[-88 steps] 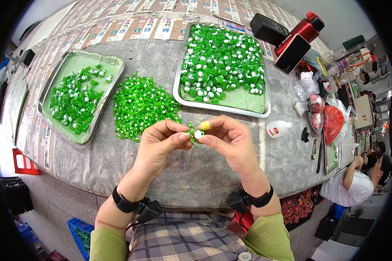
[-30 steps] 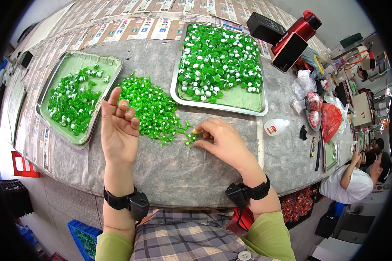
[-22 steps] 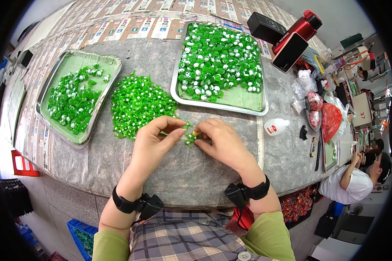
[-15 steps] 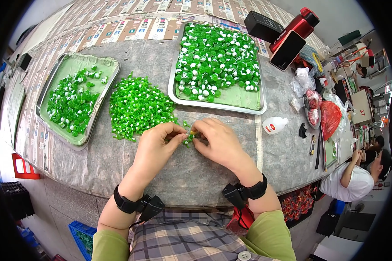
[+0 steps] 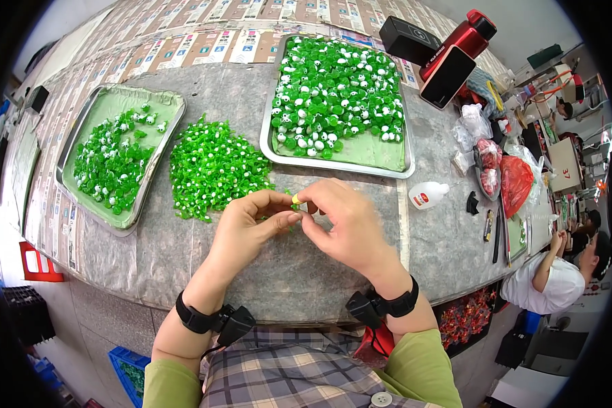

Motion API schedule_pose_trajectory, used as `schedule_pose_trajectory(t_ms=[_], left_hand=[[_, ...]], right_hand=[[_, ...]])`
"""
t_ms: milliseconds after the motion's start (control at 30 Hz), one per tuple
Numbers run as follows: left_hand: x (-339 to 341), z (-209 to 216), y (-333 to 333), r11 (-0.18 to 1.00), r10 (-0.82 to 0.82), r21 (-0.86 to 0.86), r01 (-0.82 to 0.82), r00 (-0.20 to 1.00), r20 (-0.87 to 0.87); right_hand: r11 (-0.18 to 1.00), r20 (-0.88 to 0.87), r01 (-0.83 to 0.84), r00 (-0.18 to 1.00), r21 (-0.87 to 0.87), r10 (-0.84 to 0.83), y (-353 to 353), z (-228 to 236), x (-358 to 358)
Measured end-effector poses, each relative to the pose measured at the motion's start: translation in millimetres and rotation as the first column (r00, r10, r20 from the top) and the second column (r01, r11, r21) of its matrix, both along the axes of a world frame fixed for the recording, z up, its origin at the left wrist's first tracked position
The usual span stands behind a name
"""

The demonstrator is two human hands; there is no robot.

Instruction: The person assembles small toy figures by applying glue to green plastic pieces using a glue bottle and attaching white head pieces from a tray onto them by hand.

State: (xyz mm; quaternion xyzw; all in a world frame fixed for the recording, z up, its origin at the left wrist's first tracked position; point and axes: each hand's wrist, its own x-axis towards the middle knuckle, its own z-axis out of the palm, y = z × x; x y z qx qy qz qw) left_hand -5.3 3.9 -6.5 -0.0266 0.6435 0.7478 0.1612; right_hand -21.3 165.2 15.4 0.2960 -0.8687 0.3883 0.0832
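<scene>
Over the grey table covering, my left hand (image 5: 241, 228) and my right hand (image 5: 347, 221) meet fingertip to fingertip. Both are closed in a pinch, and whatever lies between the fingertips is too small and covered to name. A bit of yellow (image 5: 296, 199) shows at my right index fingertip; I cannot tell whether it is a wrap or a separate piece. Just beyond my left hand lies a heap of small green plastic pieces with white dots (image 5: 217, 166). A large metal tray (image 5: 333, 163) behind my hands holds many green pieces with white panda-like heads.
A smaller metal tray (image 5: 137, 216) with similar pieces stands at the left. To the right are a white squeeze bottle (image 5: 428, 195), a phone (image 5: 447, 78) leaning on a red flask (image 5: 479, 30), a black box (image 5: 409, 41) and a red plastic bag (image 5: 517, 185). Another person (image 5: 547, 279) sits at far right.
My hands have drawn together, and my right hand has lifted slightly. The small green pieces that showed at my fingertips are now mostly covered.
</scene>
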Motion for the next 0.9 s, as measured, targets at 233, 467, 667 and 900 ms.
schedule_pose_trajectory(t_ms=[233,467,667,900], left_hand=[[-2.1,0.5,2.0,0.986,0.008,0.168,-0.009,1.000,0.009],[1.3,-1.3,-11.5,0.917,0.157,0.350,-0.189,0.980,0.119],[-2.7,3.2,-7.6,0.851,0.158,0.488,-0.197,0.980,0.120],[-1.2,0.9,-10.0,0.837,0.116,0.522,-0.163,0.986,0.122]], right_hand=[[1.000,-0.110,0.001,0.994,-0.013,-0.003,1.9,2.3,3.2],[0.986,-0.272,0.129,0.950,-0.105,-0.153,27.2,28.8,0.2],[0.583,-0.025,0.615,0.676,-0.531,-0.736,132.8,37.1,13.4],[0.736,0.644,0.655,0.640,-0.172,-0.420,164.1,-21.2,10.9]])
